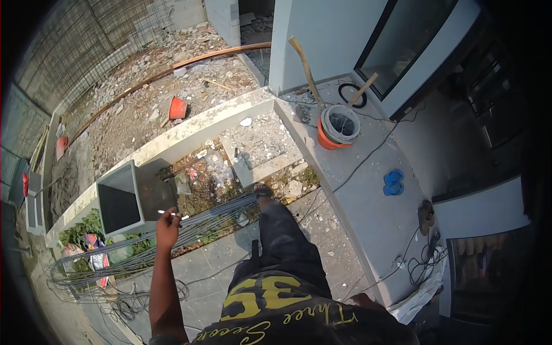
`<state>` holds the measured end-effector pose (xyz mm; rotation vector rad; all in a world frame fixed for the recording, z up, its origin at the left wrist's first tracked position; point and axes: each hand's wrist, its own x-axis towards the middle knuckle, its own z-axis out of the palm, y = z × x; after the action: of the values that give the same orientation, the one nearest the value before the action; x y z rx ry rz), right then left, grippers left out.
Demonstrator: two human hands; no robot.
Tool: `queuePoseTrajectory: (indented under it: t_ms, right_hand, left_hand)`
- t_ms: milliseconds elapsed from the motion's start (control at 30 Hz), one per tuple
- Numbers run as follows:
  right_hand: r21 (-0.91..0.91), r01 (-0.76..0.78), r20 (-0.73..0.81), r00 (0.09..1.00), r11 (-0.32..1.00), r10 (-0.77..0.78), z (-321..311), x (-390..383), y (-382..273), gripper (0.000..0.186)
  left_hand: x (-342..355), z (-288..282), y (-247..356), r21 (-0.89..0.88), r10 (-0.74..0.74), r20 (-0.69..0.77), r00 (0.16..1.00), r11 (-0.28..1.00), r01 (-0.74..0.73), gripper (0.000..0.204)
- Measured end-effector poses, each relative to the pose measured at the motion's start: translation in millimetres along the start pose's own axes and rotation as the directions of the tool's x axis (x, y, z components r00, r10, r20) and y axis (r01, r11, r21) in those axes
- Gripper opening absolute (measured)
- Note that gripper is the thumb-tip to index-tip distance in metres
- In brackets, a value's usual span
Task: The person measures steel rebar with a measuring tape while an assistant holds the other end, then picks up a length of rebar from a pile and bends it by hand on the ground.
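Observation:
My left hand (168, 227) is raised in front of me on the left. Its fingers are closed on a thin white stick (183, 217), which looks like a cigarette and pokes out on both sides of them. Just beyond the hand, a large grey plastic bin (150, 194) lies tipped in the planter bed, its mouth turned to the left. Beneath the forearm runs a bundle of long thin steel bars (214, 222). A bit of skin shows at my right side by the shirt, but my right hand is out of sight.
On the right ledge, stacked buckets (326, 138) hold wooden-handled tools, near blue sandals (393, 183) and a trailing cable (368, 158). My foot (263, 192) stands at the planter bed's rubble. A low wall (190, 126) divides off rubble with an orange bucket (178, 107).

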<state>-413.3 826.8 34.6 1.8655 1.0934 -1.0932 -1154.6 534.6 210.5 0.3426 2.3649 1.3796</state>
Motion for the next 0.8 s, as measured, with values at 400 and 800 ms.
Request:
queuePoseTrajectory:
  t_ms: [400, 800]
  right_hand:
    - [0.171, 0.768, -0.132, 0.639, 0.617, -0.758, -28.3, -148.7, -760.4, 0.035]
    - [-0.655, 0.698, -0.377, -0.634, -0.29, -0.676, -250.8, -611.5, -1153.0, 0.035]
  left_hand:
    - [353.5, 82.2, 13.6, 0.212, -0.403, 0.091, 0.91, 0.901, 0.378, 0.037]
    - [316.1, 19.4, -51.7, -0.196, -0.992, 0.098, 0.079, 0.058, 0.979, 0.027]
